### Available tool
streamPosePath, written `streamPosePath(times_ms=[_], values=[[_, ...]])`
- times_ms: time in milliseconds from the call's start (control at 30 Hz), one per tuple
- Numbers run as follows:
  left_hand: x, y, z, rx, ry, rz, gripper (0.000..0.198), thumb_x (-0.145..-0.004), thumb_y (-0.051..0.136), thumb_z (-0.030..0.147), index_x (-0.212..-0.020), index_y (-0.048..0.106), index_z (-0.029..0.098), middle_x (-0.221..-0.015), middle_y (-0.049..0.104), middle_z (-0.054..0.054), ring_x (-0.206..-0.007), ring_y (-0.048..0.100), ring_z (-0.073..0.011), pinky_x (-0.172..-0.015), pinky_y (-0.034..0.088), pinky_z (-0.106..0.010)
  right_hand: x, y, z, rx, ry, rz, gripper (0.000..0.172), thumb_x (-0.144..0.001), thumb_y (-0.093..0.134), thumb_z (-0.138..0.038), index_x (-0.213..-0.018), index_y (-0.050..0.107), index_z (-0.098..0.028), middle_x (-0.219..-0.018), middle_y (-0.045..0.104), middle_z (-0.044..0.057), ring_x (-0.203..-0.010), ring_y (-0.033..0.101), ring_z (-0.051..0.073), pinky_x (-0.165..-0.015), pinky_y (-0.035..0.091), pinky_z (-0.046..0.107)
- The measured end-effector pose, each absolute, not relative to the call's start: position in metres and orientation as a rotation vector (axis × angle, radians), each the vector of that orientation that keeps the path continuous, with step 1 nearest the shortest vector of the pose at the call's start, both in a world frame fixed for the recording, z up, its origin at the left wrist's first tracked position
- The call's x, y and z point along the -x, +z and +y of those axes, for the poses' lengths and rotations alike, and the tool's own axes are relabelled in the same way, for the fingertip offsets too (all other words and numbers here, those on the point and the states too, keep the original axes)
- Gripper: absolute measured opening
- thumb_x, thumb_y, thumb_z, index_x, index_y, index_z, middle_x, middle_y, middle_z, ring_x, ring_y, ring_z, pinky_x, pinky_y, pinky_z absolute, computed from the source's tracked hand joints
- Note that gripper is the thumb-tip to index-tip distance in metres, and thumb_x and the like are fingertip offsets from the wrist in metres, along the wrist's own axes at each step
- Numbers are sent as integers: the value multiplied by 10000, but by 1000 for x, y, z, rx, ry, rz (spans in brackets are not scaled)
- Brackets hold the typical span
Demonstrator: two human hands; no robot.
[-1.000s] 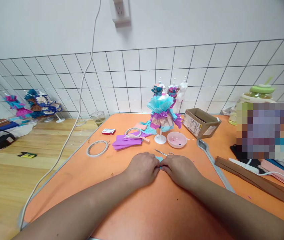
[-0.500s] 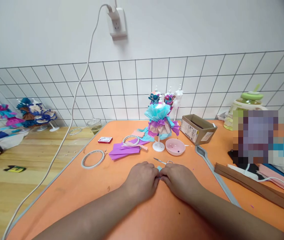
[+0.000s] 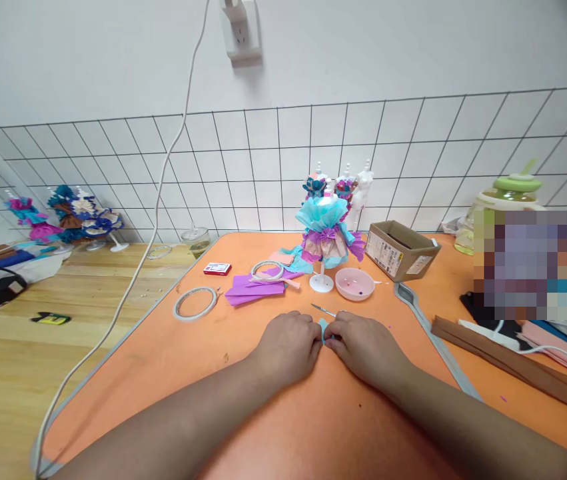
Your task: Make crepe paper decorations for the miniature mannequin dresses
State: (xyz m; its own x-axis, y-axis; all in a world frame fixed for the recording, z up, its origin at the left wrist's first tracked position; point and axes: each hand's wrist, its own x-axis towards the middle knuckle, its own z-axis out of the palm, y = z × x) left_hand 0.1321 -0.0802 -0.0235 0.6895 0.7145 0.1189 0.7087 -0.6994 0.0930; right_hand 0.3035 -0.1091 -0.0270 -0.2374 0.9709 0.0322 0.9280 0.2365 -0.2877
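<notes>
A small light-blue piece of crepe paper (image 3: 323, 328) shows between my two hands, low over the orange mat (image 3: 273, 427). My left hand (image 3: 290, 347) is closed, its fingertips pinching the paper's left side. On the other side my right hand (image 3: 360, 347) pinches it too. Much of the paper is hidden by the fingers. Scissors (image 3: 322, 309) lie just beyond my right hand, which covers their handles. Farther back stands a mini dress form in a turquoise and purple paper dress (image 3: 326, 227), on a white base.
A pink bowl (image 3: 354, 285) and an open cardboard box (image 3: 403, 250) sit right of the dress. Purple paper (image 3: 253, 291), tape rolls (image 3: 195, 304) and a red-and-white box (image 3: 217, 269) lie left. Brown paper strips (image 3: 508, 363) are at right; a white cable (image 3: 156, 220) hangs at left.
The view has shifted slightly, so the scene sits higher and farther right. Both hands still pinch the blue paper, with a slightly wider gap between them.
</notes>
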Motion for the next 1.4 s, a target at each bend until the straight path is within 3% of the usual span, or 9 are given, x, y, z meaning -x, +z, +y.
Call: streamPosePath(times_ms=[333,500,767,967,1400], values=[[-134,-23,-80,-2817,218,1220,204,-852,477,244,-803,673,219,-728,640,-36,-715,586,-197,-621,408,-305,-302,-23,-109,1844,364,-2262,196,-834,506,-195,-804,692,-252,-866,636,-3,-749,576,130,-548,235,240],[-134,-24,-78,-2855,215,1180,231,-870,463,246,-802,682,222,-728,644,-38,-710,588,-193,-639,413,-312,-301,-21,-109,1864,409,-2202,178,-820,533,-220,-882,688,-283,-873,635,-21,-750,571,124,-554,246,232],[-135,-19,-81,-2825,198,1238,174,-829,483,213,-746,635,195,-737,641,-39,-704,574,-185,-611,401,-294,-301,-19,-110,1930,353,-2267,213,-857,509,-240,-809,716,-264,-869,631,4,-751,582,131,-524,215,250],[-135,-18,-81,-2834,220,1182,181,-829,490,219,-863,667,211,-789,646,-46,-732,574,-193,-613,408,-291,-304,-22,-110,1873,315,-2349,246,-901,490,-249,-838,725,-289,-863,614,-6,-761,582,122,-525,224,252],[-134,-17,-78,-2825,215,1169,214,-849,487,228,-843,701,221,-755,648,-40,-731,577,-192,-621,408,-295,-304,-27,-112,1847,259,-2271,223,-870,490,-224,-910,701,-282,-883,648,0,-744,590,139,-554,265,246]])
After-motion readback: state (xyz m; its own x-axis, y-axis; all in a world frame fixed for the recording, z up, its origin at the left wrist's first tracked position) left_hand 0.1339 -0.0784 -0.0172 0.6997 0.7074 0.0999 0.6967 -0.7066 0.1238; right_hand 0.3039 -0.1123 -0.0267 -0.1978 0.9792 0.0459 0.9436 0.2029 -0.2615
